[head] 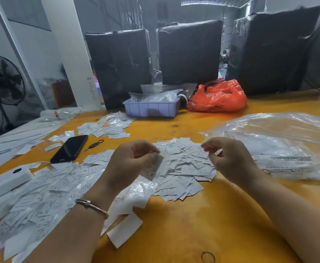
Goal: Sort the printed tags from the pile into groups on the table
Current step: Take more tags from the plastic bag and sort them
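A heap of printed tags (182,168) lies mid-counter, directly beneath and between both hands. The left hand (134,160) holds a small stack of tags (153,168), fingers (145,149) curled round it just above the heap's left edge. The right hand (229,158) hovers over the heap's right side, fingers curled; whether they pinch a tag I cannot tell. More tags (41,198) spread near left on the orange counter (193,224). A black phone (70,149) lies far left of the hands, a clear plastic bag (280,145) right.

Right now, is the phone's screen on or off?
Off. The phone lies flat on the yellow table, left of the tag pile, and its screen is plain black with nothing lit.
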A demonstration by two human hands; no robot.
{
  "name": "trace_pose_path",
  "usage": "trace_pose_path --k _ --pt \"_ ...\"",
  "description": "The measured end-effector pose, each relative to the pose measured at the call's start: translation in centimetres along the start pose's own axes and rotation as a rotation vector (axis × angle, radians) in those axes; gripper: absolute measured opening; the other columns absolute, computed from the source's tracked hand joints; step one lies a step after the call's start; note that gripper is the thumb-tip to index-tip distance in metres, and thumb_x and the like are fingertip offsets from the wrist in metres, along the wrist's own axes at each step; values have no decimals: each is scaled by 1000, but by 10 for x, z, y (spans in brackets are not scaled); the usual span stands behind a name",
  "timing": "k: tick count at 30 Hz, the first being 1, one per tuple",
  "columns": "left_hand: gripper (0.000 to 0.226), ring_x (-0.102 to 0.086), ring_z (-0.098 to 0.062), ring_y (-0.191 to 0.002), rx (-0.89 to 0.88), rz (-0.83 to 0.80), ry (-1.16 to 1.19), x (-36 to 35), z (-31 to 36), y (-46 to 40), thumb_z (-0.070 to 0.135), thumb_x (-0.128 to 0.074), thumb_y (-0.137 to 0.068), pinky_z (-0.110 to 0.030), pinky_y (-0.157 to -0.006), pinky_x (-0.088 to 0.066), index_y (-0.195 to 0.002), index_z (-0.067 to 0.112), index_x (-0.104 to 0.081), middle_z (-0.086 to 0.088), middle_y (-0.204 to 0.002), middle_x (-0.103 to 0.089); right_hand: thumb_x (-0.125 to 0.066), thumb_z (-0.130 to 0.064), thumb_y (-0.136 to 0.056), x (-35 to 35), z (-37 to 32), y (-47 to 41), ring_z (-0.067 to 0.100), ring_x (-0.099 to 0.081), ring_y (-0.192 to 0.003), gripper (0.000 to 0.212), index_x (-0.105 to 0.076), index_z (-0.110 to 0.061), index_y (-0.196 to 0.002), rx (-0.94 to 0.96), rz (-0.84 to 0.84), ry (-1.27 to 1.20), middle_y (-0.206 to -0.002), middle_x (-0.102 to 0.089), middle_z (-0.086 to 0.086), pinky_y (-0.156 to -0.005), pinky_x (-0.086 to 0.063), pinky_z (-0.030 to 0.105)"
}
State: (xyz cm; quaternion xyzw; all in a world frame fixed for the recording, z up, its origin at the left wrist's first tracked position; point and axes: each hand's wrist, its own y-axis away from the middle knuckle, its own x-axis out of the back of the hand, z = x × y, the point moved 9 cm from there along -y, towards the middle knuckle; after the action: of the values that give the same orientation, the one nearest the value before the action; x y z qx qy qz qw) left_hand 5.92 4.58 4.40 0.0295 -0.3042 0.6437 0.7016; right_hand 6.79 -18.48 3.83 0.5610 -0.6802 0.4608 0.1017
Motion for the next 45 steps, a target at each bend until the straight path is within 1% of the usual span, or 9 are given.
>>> trace_pose_path --k 7,14,17,24,28,32,36,40,45 --pt "22 -52 -12 -56 136 112 -469 22 -22 -3 14 -57 -84 -28 -54 -40 -65 19 -66 11 -53 -60 -72 -33 -82 -40 7 2 17 -54 -114 49 -58 -18 -126 -10 -256 189 -124 -61 0 -90 -43 28" --pt "21 -50 -19 -58 357 5 -837 28 -44 0 7 -51 -72 -27 -52 -35 -70 11 -72 -6 -79 -70 -62 -38 -89 -44 -3 1 20 -58 -92 23 -66 -16 -96 66 -238 339 -97 -63 -1 -70 -42 27" --pt "26 -56 -17 -83 343 6 -840 23 -44 -2 4 -51 -75 -28 -61 -41 -74 22 -70 2 -93 -63 -58 -28 -90 -41 -7 1 23 -59 -77 18 -65 -12 -86 92 -185 408 -86 -66 5 -65 -47 29" --pt "25 -55 -10 -99 35 56 -437 -3 -13 -2 6 -55 -85 -29 -82 -47 -87 27 -68 10 -102 -61 -59 -36 -87 -30 -29 5 21 -59 -81 27 -67 -13 -76 235 -61 524 -85 -65 -4 -65 -49 30" --pt "12 -69 -14 -70 196 -146 56 -30 -19 3 17 -54 -97 -25 -60 -53 -101 16 -66 -2 -82 -76 -71 -20 -71 -15 -65 18 20 -60 -65 13 -66 -14 -60 406 66 412 -67 -66 -4 -51 -45 26" --pt "41 -74 -24 -81 344 -237 370 -46 -25 8 38 -60 -90 -25 -63 -58 -123 16 -51 -11 -92 -76 -71 -12 -73 -11 -95 32 21 -61 -60 13 -67 -13 -60 606 108 311 -65 -66 -1 -47 -48 29" --pt "52 -74 -28 -85 314 -177 417 -42 -25 6 14 -74 -83 -24 -66 -57 -128 18 -49 -16 -94 -75 -73 -15 -76 -21 -103 41 20 -63 -65 8 -72 -15 -68 701 -3 243 -71 -68 -3 -47 -50 31" --pt "51 -73 -22 -81 254 -92 337 -31 -24 3 -4 -73 -80 -21 -64 -56 -121 22 -55 -10 -90 -77 -75 -35 -79 -18 -84 28 13 -63 -66 17 -74 -20 -74 547 -90 200 -75 -70 -6 -54 -48 24" --pt "33 -68 -11 -74 201 -83 200 -27 -22 2 -5 -72 -79 -20 -63 -54 -103 16 -67 -4 -84 -76 -57 -17 -83 22 6 -4 25 -61 -78 14 -71 -14 -82 -79 66 485 -88 -70 4 -63 -47 30"
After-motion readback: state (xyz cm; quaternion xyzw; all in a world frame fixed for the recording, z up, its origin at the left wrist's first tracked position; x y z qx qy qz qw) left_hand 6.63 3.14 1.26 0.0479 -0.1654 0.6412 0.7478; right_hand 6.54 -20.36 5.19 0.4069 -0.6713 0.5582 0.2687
